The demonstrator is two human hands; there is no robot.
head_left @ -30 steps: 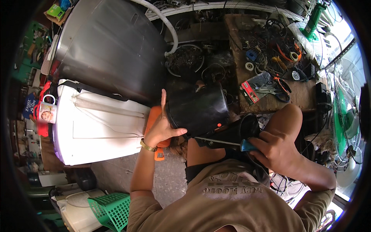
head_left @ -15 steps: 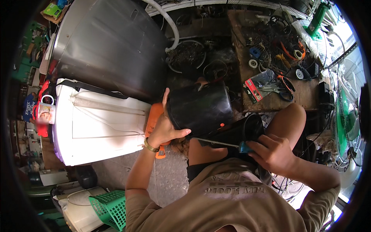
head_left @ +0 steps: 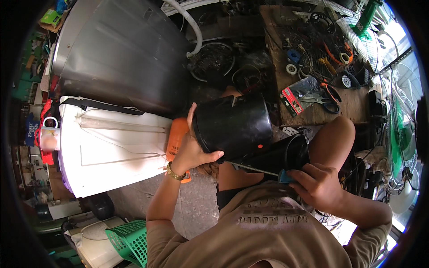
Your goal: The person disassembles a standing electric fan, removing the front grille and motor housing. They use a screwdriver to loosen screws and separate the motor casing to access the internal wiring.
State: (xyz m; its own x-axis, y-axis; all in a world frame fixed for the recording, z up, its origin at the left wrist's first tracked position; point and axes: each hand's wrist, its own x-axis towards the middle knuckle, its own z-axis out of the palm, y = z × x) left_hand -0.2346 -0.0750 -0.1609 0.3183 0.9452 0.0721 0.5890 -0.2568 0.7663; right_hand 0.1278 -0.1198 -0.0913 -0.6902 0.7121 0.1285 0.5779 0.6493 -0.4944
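Note:
A black rounded appliance body [head_left: 234,120] with a small orange dot low on its side is tilted over my lap. My left hand [head_left: 193,151] is wrapped round its left end, thumb along the near edge and fingers behind. A second black part [head_left: 292,151] with a curved rim lies against its lower right, above my right thigh; I cannot tell whether the two are joined. In my right hand [head_left: 318,184] is a screwdriver [head_left: 284,177] with a blue-green handle. Its long shaft points left, with the tip at the body's lower left edge, close to my left thumb.
On my left stands a white box-shaped appliance [head_left: 120,147], with an orange object [head_left: 178,136] at its end. Beyond is a big dark metal panel [head_left: 125,53]. A wooden table [head_left: 353,107] at the far right holds scissors [head_left: 330,100], tape and wires. A green basket [head_left: 129,241] sits lower left.
The view has shifted slightly. My right hand and the screwdriver handle sit a little lower, while the tip stays by the appliance edge. My left hand keeps its hold.

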